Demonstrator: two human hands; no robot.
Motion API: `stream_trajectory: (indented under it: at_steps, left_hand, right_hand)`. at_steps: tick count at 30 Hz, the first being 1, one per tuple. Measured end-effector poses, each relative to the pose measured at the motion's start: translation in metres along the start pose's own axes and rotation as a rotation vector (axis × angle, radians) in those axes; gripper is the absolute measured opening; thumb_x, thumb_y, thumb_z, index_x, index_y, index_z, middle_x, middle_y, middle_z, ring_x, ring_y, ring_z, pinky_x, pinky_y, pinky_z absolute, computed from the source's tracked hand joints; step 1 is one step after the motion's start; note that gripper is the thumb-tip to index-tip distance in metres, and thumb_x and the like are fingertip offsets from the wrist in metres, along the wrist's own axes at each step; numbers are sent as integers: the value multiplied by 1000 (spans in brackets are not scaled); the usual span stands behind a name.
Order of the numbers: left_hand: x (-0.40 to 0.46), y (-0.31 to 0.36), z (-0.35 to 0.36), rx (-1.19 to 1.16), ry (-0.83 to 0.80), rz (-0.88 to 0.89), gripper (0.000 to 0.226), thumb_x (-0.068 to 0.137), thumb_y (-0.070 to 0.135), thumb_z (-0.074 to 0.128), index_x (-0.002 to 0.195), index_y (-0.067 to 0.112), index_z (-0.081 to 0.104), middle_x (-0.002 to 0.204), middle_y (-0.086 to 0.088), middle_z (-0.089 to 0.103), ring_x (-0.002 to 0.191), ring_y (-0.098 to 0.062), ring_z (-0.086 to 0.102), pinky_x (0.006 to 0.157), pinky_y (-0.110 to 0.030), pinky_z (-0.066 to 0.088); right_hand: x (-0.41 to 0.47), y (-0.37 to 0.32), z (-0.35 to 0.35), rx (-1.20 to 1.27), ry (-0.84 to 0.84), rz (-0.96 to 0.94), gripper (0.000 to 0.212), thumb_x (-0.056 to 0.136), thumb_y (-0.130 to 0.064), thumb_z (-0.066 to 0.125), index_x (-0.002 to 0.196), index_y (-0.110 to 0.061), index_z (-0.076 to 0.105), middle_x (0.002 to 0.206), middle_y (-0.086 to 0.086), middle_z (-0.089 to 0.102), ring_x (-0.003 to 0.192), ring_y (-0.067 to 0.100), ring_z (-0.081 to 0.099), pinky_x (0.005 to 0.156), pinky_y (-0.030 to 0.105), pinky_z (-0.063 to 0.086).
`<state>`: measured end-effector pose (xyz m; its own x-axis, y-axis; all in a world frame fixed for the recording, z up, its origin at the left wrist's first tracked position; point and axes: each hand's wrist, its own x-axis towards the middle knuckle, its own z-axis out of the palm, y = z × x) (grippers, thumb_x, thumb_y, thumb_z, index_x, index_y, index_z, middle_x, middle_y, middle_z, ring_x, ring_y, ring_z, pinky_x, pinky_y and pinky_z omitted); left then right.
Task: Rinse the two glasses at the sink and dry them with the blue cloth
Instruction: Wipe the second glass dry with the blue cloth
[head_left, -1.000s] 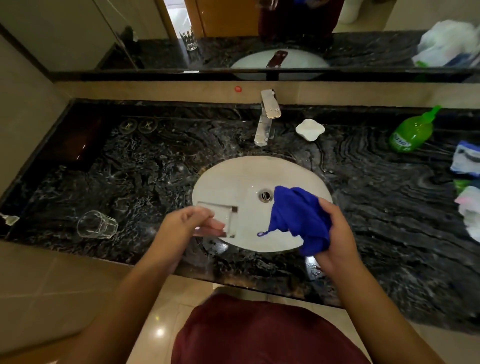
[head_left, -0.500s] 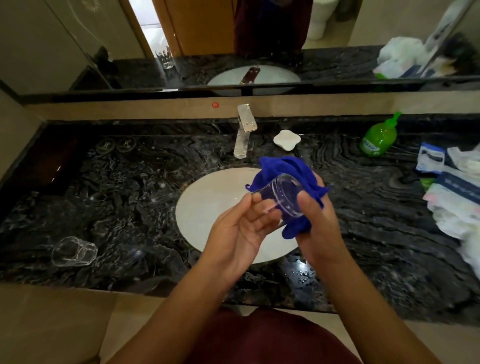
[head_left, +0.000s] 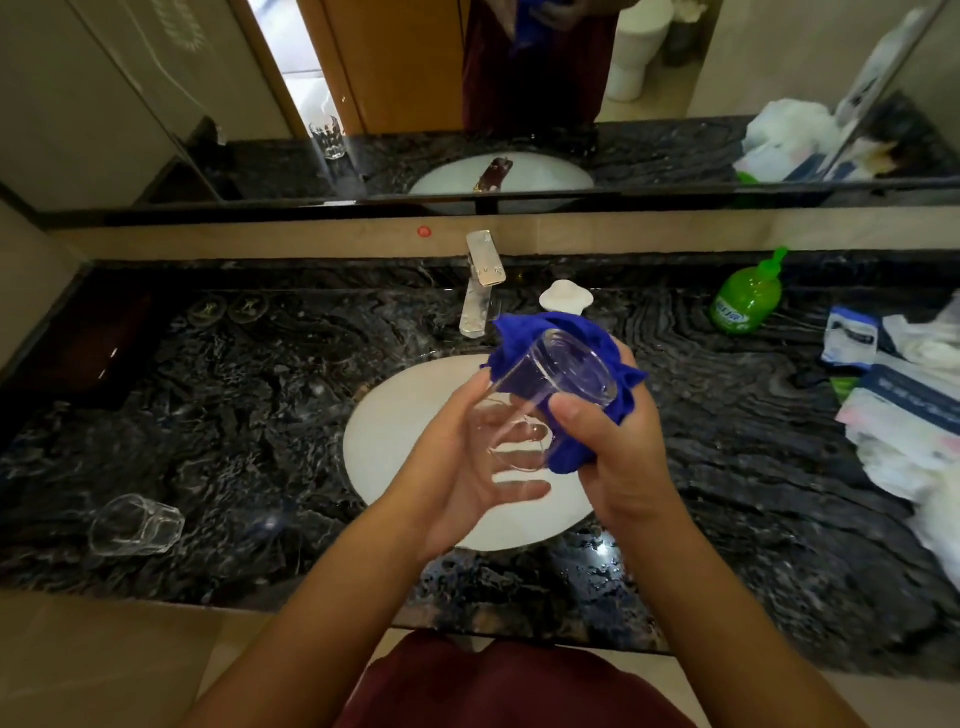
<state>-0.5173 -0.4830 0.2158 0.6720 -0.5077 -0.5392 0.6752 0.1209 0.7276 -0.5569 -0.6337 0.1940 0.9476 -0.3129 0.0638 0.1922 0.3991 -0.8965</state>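
— While both hands are up over the sink (head_left: 400, 415), which one actually has the glass (head_left: 550, 384)?
— Both touch it. The left hand (head_left: 467, 467) cradles the base end with fingers spread and lightly curved under it; the right hand (head_left: 613, 447) grips the blue cloth (head_left: 566, 452) bunched against the glass's far side, thumb pressed on the near wall.
— How does the glass lie?
— Tilted, mouth up and to the right, above the basin and in front of the faucet (head_left: 483, 286).
— Is the cloth inside it?
— Hard to say; it seems wrapped behind and beneath, seen through the clear wall.
— And the second glass (head_left: 135, 525)?
— On its side on the dark marble counter (head_left: 234, 415), well left of the sink. A green soap bottle (head_left: 748, 301) stands far right.
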Motion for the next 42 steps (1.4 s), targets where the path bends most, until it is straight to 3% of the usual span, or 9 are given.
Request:
stream_trajectory:
  at_steps: [9, 14, 18, 23, 25, 33, 37, 40, 42]
  left_hand:
    - [2, 29, 6, -107, -216, 36, 61, 102, 66, 42, 123, 18, 73, 120, -17, 67, 81, -29, 69, 59, -39, 61]
    - [-2, 23, 18, -177, -48, 142, 60, 105, 58, 41, 115, 10, 76, 121, -30, 70, 92, -36, 75, 61, -41, 63]
    - [0, 14, 30, -330, 181, 201, 58, 105, 54, 45, 120, 2, 66, 100, -17, 74, 79, -26, 76, 61, -37, 63]
    - [-1, 15, 25, -244, 222, 256, 58, 105, 52, 46, 127, 1, 64, 117, -22, 71, 98, -32, 69, 73, -40, 63]
    - [-5, 20, 22, -203, 181, 296, 50, 107, 47, 45, 118, 5, 69, 107, -19, 70, 84, -26, 72, 64, -36, 62]
    - [-17, 20, 7, 138, -36, 439, 39, 99, 44, 50, 104, 15, 76, 83, -13, 69, 61, -28, 64, 43, -33, 47]
    - [-19, 12, 5, 41, -127, 383, 53, 101, 43, 49, 115, -5, 65, 89, -22, 68, 58, -29, 64, 40, -31, 46]
    - [-22, 11, 5, -88, -226, 276, 54, 103, 53, 43, 109, 8, 73, 90, -13, 73, 61, -28, 65, 42, -27, 45]
    - [-21, 9, 7, -193, -263, 215, 53, 104, 54, 39, 102, 19, 79, 92, -3, 75, 71, -22, 65, 59, -27, 42]
  right_hand:
    - [5, -34, 12, -245, -166, -178, 72, 71, -26, 87, 135, -41, 57, 129, -12, 70, 121, 13, 68, 95, 20, 53]
    - [5, -34, 13, -357, -109, -265, 55, 88, -29, 77, 140, -28, 58, 137, -2, 67, 126, 14, 65, 101, 25, 53]
    - [-9, -17, 28, -655, 51, -472, 49, 100, -43, 63, 142, -20, 58, 160, 9, 43, 148, 15, 43, 114, 23, 40]
    - [-18, -24, 38, -820, -5, -710, 33, 105, -30, 55, 132, -14, 65, 155, 16, 44, 149, 40, 39, 120, 55, 35]
    - [-16, -37, 39, -873, -38, -754, 28, 99, -17, 62, 124, -9, 72, 147, 18, 51, 144, 44, 45, 120, 55, 36]
    - [-7, -87, 38, -717, -327, -413, 20, 96, -11, 62, 106, -17, 79, 135, 1, 66, 128, 20, 62, 106, 33, 49]
    - [-1, -83, 32, -361, -346, -153, 22, 96, -15, 57, 99, -14, 79, 129, 6, 72, 123, 26, 66, 102, 43, 53]
    - [-4, -70, 31, -87, -315, -58, 30, 93, -21, 53, 105, -10, 78, 134, 14, 69, 130, 36, 61, 104, 44, 52]
    - [-10, -59, 36, -33, -264, -59, 34, 96, -23, 50, 118, -12, 74, 139, 13, 66, 134, 34, 59, 107, 41, 50]
